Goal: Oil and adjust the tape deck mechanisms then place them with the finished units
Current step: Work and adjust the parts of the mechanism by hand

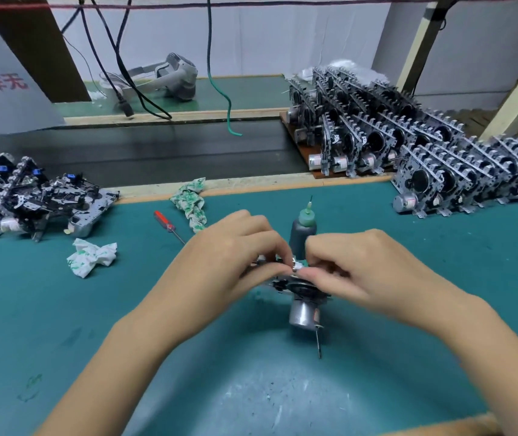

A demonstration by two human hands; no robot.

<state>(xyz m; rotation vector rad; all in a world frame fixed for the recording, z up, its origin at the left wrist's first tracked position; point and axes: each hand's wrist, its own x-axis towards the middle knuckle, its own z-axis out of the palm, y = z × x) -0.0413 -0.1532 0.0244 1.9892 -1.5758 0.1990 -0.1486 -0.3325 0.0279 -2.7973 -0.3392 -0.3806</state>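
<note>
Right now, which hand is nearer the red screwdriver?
Left. The left hand is just right of the red screwdriver tip; the right hand is farther right, past the oil bottle.

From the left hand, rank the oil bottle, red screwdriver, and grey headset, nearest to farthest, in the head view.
1. Oil bottle: just right of the left hand, behind the fingers.
2. Red screwdriver: on the mat, up-left.
3. Grey headset: on the far shelf.

Oil bottle [302,229] stands behind the held mechanism [304,305].
</note>
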